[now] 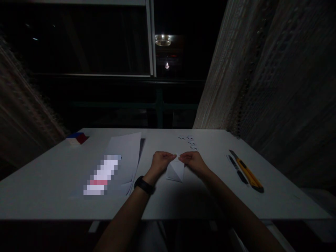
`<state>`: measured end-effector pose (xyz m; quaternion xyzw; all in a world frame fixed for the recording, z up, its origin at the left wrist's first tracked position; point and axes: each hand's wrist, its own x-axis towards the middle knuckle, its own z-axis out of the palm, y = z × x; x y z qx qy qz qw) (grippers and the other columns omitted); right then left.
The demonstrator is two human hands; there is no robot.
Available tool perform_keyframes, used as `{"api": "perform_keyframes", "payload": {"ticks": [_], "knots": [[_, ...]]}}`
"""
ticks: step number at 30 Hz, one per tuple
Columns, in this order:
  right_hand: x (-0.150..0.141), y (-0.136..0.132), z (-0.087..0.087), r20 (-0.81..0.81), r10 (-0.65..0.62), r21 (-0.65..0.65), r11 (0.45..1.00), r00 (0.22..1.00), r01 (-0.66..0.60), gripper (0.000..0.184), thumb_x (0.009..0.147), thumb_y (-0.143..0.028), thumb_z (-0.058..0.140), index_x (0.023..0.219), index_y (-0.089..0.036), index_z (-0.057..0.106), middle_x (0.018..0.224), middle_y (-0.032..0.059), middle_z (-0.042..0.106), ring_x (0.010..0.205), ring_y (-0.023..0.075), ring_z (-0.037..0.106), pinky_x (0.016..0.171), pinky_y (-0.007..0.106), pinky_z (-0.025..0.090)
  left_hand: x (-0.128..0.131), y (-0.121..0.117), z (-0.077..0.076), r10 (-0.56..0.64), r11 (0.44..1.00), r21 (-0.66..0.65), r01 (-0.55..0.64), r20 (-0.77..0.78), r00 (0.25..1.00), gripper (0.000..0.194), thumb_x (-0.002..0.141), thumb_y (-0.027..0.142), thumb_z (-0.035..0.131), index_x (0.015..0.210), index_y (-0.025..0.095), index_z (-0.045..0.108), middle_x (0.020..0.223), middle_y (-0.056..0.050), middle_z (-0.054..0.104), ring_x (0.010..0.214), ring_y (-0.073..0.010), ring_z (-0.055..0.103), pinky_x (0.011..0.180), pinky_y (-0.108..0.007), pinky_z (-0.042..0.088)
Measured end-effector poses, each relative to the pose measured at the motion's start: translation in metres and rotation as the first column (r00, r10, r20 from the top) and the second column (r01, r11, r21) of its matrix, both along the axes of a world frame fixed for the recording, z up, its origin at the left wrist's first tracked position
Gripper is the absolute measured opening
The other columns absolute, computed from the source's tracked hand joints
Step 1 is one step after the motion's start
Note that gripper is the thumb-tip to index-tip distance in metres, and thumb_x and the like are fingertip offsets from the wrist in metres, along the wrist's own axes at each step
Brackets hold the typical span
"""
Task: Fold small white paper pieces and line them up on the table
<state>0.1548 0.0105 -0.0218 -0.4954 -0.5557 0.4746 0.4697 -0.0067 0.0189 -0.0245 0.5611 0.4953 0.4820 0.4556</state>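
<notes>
The left hand and right hand pinch a small white folded paper by its far end, one from each side, apparently to steady it. It lies at or just above the white rectangular table, between both wrists, narrowing away, with a diagonal fold line.

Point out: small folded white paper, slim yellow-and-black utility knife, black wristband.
Small folded white paper (pixel 175 170): head view, lower folded face.
Slim yellow-and-black utility knife (pixel 247 172): head view, mid-handle.
Black wristband (pixel 144 185): head view, outer surface, on the left wrist.
</notes>
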Motion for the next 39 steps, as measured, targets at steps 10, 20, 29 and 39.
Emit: {"api": "perform_keyframes", "payload": {"ticks": [10,20,29,39], "knots": [[0.0005,-0.0002,-0.0042,-0.005,0.057,-0.048,0.997,0.998,-0.058,0.04,0.039,-0.034,0.078,0.065,-0.013,0.057,0.049,-0.0047,0.051,0.044,0.0074,0.045,0.047,0.023,0.034,0.0015,-0.0036,0.0011,-0.035,0.998,0.053,0.044,-0.163,0.986,0.031,0.056,0.043,0.067,0.062,0.013,0.07,0.049,-0.003,0.059,0.046,-0.0113,0.045,0.045,-0.023,0.03],[0.0032,0.0026,0.0009,-0.064,0.069,0.074,0.995,0.996,-0.065,0.041,0.041,-0.031,0.076,0.074,-0.015,0.058,0.044,-0.0094,0.042,0.039,0.0052,0.038,0.043,0.02,0.031,0.0022,-0.0026,0.003,-0.149,0.989,-0.004,0.15,0.059,0.987,0.031,0.056,0.04,0.068,0.066,0.011,0.069,0.055,-0.003,0.06,0.05,-0.0107,0.047,0.049,-0.023,0.033],[0.0057,0.0025,-0.004,0.113,0.082,0.065,0.994,0.99,-0.09,0.039,0.054,-0.043,0.068,0.046,-0.017,0.041,0.042,-0.0074,0.035,0.04,0.0044,0.03,0.04,0.02,0.021,0.0029,-0.0016,0.0001,-0.09,0.995,0.053,0.09,0.006,0.996,0.021,0.057,0.029,0.069,0.069,0.012,0.07,0.069,-0.009,0.068,0.062,-0.0167,0.058,0.061,-0.027,0.042],[0.0019,0.0012,-0.0016,0.03,0.036,-0.006,0.999,0.999,-0.036,0.037,0.05,-0.045,0.07,0.05,-0.016,0.047,0.045,-0.005,0.044,0.041,0.0064,0.037,0.042,0.021,0.027,0.0004,-0.0021,0.0001,-0.106,0.981,0.146,0.129,-0.153,0.983,0.023,0.064,0.031,0.064,0.08,0.015,0.071,0.08,-0.01,0.07,0.075,-0.0207,0.062,0.069,-0.03,0.045]]}}
